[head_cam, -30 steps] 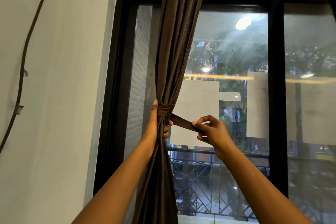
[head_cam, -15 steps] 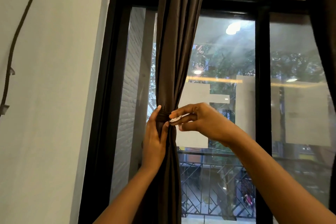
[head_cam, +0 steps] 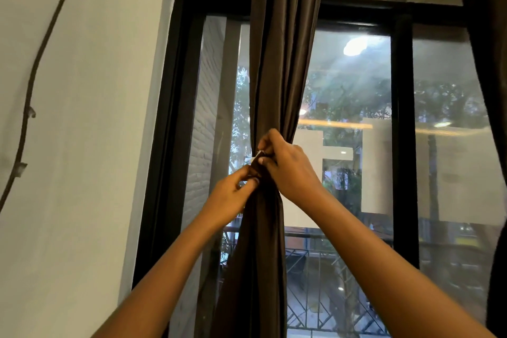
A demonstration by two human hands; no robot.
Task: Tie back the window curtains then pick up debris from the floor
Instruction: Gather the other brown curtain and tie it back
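A dark brown curtain (head_cam: 282, 63) hangs gathered into a narrow bundle in front of the black-framed window (head_cam: 402, 118). A brown tie-back band (head_cam: 256, 166) wraps the bundle at its waist. My left hand (head_cam: 233, 195) pinches the band from the left side. My right hand (head_cam: 288, 167) grips the band's other end from the right, its fingers curled over the bundle. The two hands meet at the band, and most of it is hidden under the fingers. The floor and any debris are out of view.
A second dark curtain (head_cam: 488, 35) hangs along the right edge. A white wall (head_cam: 90, 145) on the left carries a dark cable (head_cam: 30, 90) held by clips. Beyond the glass is a metal balcony railing (head_cam: 329, 296).
My right hand has brought the loose end of the band in from the right to the curtain bundle. My left hand slid from gripping the bundle to pinching the band. The view shifted left.
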